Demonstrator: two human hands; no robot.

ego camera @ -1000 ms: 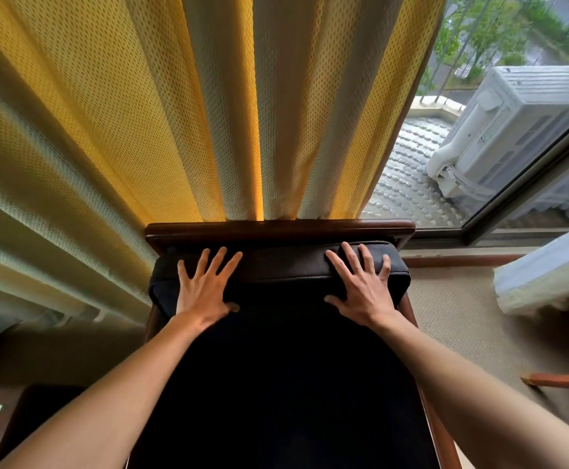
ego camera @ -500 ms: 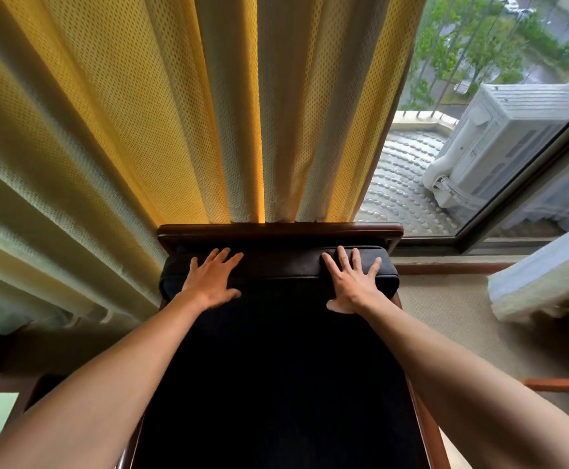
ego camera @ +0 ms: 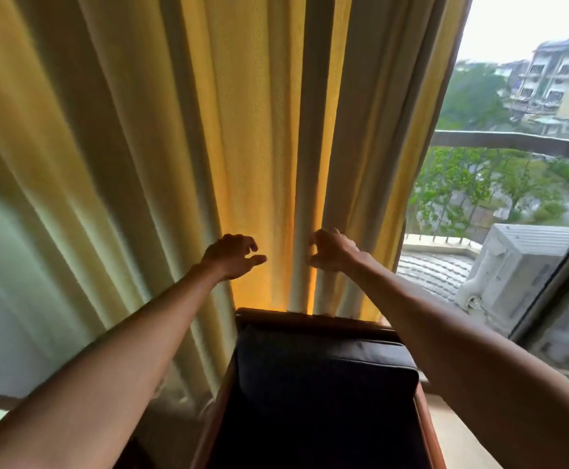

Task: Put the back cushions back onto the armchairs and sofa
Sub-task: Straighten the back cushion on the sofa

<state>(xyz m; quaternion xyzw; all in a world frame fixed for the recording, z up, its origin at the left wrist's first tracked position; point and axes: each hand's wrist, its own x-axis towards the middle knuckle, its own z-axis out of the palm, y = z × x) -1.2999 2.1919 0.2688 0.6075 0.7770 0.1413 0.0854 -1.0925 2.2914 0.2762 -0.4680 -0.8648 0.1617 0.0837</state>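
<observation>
A dark back cushion (ego camera: 323, 370) stands against the brown wooden frame (ego camera: 310, 318) of an armchair at the bottom centre. Both my arms reach out above it, in front of the curtain. My left hand (ego camera: 232, 257) hangs in the air with loosely curled fingers and holds nothing. My right hand (ego camera: 332, 250) is level with it, a little to the right, fingers also loosely curled and empty. Neither hand touches the cushion.
A yellow curtain (ego camera: 174, 147) hangs right behind the chair and fills the left and centre. To the right is a window with a dark frame (ego camera: 554, 286); outside it stand an air-conditioner unit (ego camera: 513, 269), trees and buildings.
Both hands have lifted off the top of the back cushion and risen in front of the curtain. The view has tilted upward, and the cushion stays in place on the chair.
</observation>
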